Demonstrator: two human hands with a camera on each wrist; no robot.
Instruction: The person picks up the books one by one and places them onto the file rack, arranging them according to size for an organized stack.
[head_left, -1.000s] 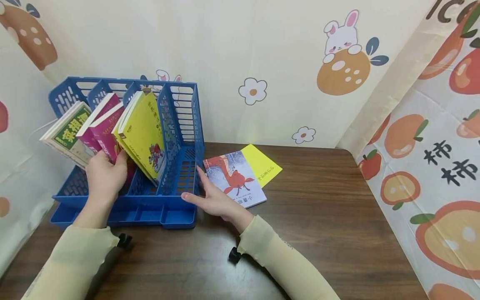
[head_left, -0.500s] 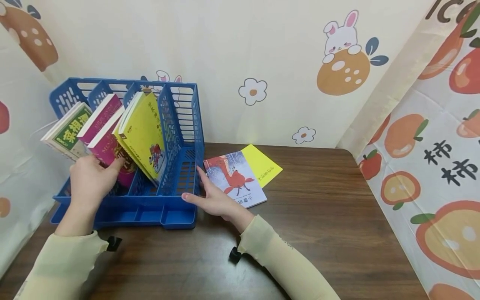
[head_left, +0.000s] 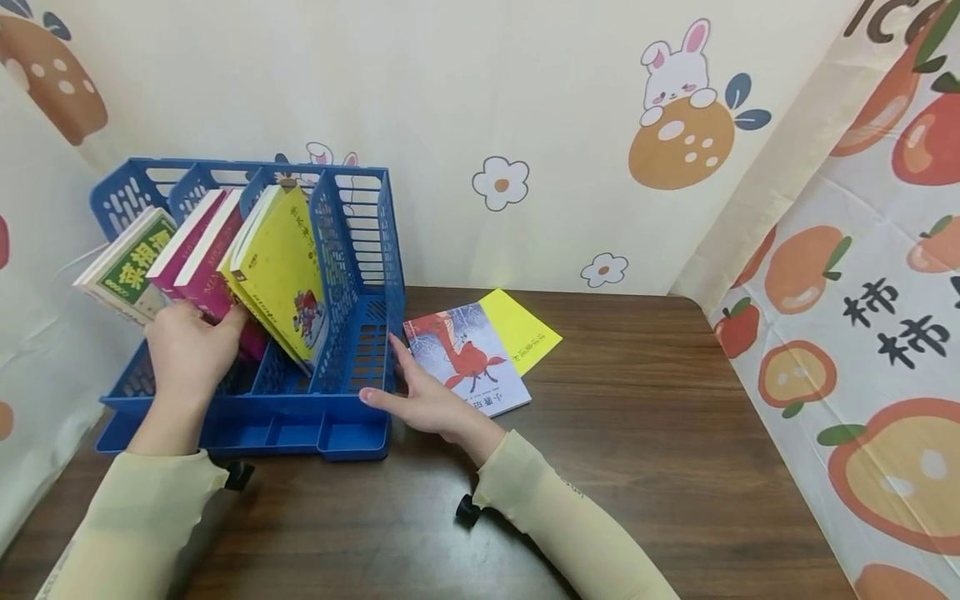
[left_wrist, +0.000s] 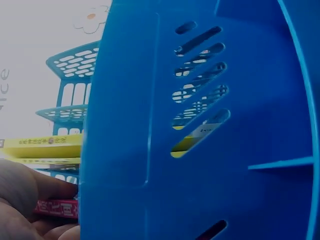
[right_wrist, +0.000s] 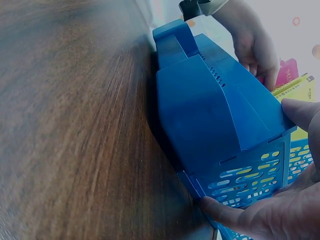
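Note:
A blue desktop book rack (head_left: pixel 300 410) with slanted dividers stands on the table at left. My left hand (head_left: pixel 189 346) grips the lower part of a magenta book (head_left: pixel 216 267); the left wrist view shows its spine (left_wrist: pixel 60 208) between thumb and fingers. Another magenta book (head_left: pixel 187 237) leans right beside it; whether the hand holds that one too is hidden. My right hand (head_left: pixel 427 398) holds the rack's right end, thumb at the front edge and fingers along the outer side (right_wrist: pixel 250 217). Yellow books (head_left: pixel 281 275) lean in the adjoining compartment.
A green-and-white book (head_left: pixel 135 267) leans out of the leftmost compartment. Right of the rack, a picture book with a red animal (head_left: pixel 472 360) overlaps a yellow book (head_left: pixel 521 329) on the wooden table (head_left: pixel 645 442). Patterned cloth (head_left: pixel 420 92) hangs behind.
My left hand moved left and down, then slightly back right and up. The magenta books now stand closer together, the right one shifted up. My right hand kept its place.

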